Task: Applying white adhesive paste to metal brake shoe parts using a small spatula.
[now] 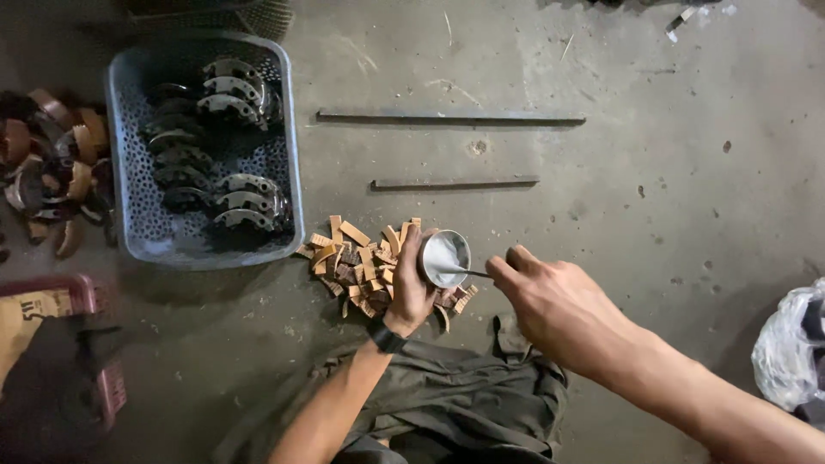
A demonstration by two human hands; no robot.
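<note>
My left hand (411, 288) grips a small round metal tin (445, 255) holding a pale paste, tilted toward me. My right hand (550, 301) holds a thin metal stick (468, 272) whose tip dips into the tin. Just under and left of the tin lies a heap of several tan curved lining strips (361, 262) on the concrete floor. A black band sits on my left wrist.
A grey perforated plastic crate (129, 198) at the left holds several dark metal brake shoes (228, 99). More worn shoes (56, 163) lie left of it. Two flat metal bars (451, 118) (455, 182) lie farther out. A white plastic bag (786, 352) is at right; a pink basket (94, 361) at lower left.
</note>
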